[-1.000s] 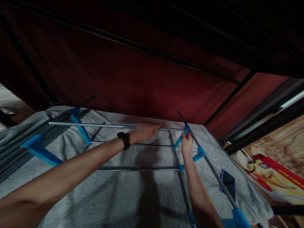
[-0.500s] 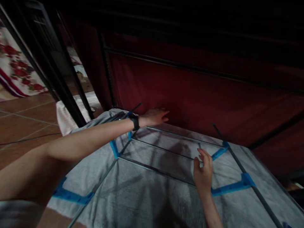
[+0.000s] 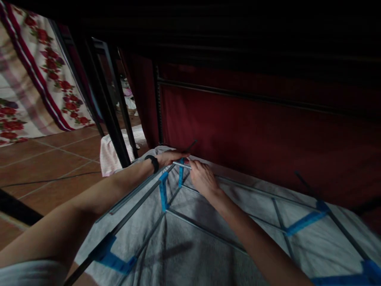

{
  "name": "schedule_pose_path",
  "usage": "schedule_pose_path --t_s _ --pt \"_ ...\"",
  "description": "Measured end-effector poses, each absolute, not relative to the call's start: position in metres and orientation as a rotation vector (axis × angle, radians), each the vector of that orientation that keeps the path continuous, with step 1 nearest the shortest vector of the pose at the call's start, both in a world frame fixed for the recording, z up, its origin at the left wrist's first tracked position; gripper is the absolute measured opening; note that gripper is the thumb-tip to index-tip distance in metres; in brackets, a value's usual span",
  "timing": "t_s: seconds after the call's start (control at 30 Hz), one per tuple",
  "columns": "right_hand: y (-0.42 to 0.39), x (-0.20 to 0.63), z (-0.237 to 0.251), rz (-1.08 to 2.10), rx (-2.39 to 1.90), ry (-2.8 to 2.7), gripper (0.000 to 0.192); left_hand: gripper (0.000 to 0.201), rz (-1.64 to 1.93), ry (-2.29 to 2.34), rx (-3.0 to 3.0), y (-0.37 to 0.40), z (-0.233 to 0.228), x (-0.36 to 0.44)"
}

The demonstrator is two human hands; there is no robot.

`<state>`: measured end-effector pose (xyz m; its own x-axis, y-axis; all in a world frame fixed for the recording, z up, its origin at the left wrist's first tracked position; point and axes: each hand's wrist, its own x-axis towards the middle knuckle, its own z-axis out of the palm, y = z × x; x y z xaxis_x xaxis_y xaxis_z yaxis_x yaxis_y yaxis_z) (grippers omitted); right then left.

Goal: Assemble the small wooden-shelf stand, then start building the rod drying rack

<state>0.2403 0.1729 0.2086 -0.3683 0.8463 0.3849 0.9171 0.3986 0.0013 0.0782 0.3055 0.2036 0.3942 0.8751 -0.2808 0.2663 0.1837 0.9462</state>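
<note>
While you seat the silver rod point(image 3: 181, 164) into the blue connector point(image 3: 180, 177) at the far left corner of the frame, line it up straight before pushing. Your left hand point(image 3: 169, 158) curls around the corner joint, steadying it. Your right hand point(image 3: 203, 179) pinches the rod's end, fingers closed over it above the grey cloth point(image 3: 190, 242).

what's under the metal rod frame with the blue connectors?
A grey towel-like cloth is spread beneath the rod frame, visible between the rods. Both hands, left hand and right hand, meet at its far corner. What the cloth lies on is covered; only floor tiles show beside it.
</note>
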Motion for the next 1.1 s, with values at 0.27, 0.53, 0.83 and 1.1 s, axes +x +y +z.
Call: schedule_pose_path --t_s 0.27,0.53,0.83,1.1 --pt "0.207 0.232 0.209 -0.352 -1.650 -2.530 0.042 0.030 0.606 1.068 1.337 0.309 0.198 0.078" --pt "0.228 0.241 0.189 -0.348 -1.714 -2.506 0.030 0.020 0.696 1.163 1.473 0.308 0.196 0.079" --pt "0.235 0.243 0.188 -0.330 -1.758 -2.478 0.038 0.026 0.703 1.151 1.557 0.314 0.189 0.081" --pt "0.239 0.244 0.189 -0.266 -1.772 -2.507 0.045 0.039 0.930 1.179 1.358 0.305 0.187 0.086"
